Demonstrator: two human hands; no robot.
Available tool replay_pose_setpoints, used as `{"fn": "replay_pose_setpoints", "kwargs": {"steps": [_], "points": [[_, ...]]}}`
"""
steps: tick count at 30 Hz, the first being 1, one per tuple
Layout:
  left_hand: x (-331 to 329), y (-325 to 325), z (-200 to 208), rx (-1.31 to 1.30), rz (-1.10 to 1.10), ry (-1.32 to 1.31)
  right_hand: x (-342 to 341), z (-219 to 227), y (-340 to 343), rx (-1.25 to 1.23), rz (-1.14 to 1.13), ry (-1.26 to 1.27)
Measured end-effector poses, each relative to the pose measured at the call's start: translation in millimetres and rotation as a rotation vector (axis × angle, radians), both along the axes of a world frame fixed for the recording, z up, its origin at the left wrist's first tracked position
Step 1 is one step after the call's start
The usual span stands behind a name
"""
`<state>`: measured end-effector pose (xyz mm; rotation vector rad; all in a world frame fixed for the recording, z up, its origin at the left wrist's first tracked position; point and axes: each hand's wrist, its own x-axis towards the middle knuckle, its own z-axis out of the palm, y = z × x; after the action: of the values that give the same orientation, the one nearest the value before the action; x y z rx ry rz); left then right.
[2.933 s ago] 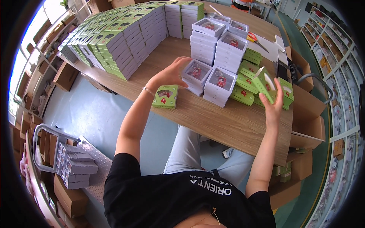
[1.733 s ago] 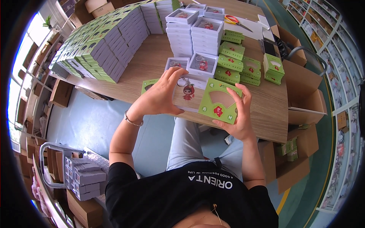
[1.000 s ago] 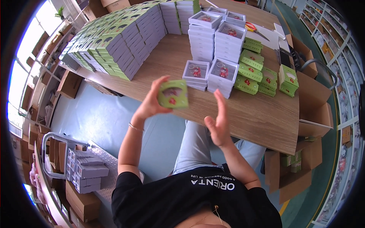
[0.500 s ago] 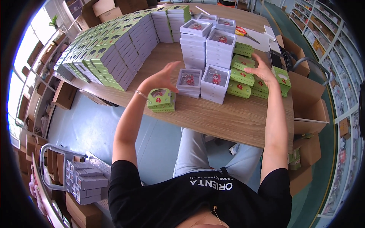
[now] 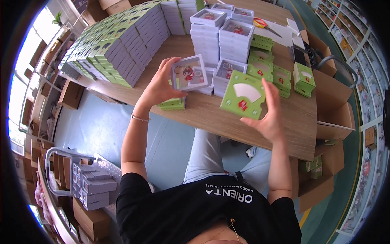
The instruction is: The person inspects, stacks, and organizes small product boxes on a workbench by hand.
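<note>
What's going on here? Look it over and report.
A person at a wooden table holds a clear-windowed white case showing a red figure in the left hand. The right hand holds a green carton with a fan-shaped window, apart from the case. Beyond are white case stacks, with piled green cartons to their right. A small green pile lies by the left hand; a long block of green-and-white boxes stands farther left.
</note>
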<state>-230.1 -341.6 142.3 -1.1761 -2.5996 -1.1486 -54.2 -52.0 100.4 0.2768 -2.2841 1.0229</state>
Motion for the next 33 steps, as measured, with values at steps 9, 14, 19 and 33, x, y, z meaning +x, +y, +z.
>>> {"fn": "replay_pose_setpoints", "kwargs": {"steps": [9,14,19,33], "points": [[56,-2,10,-0.07,-0.164,0.042,15,-13,-38,-0.115,-0.035,-0.048],[55,5,4,-0.033,-0.276,-0.045,21,-8,-30,-0.09,0.034,-0.06],[55,7,-7,0.061,-0.419,-0.23,16,-22,-37,-0.398,0.218,-0.087],[66,-14,-48,0.324,-0.274,-0.295,-23,-40,-113,-0.349,0.26,-0.063]]}}
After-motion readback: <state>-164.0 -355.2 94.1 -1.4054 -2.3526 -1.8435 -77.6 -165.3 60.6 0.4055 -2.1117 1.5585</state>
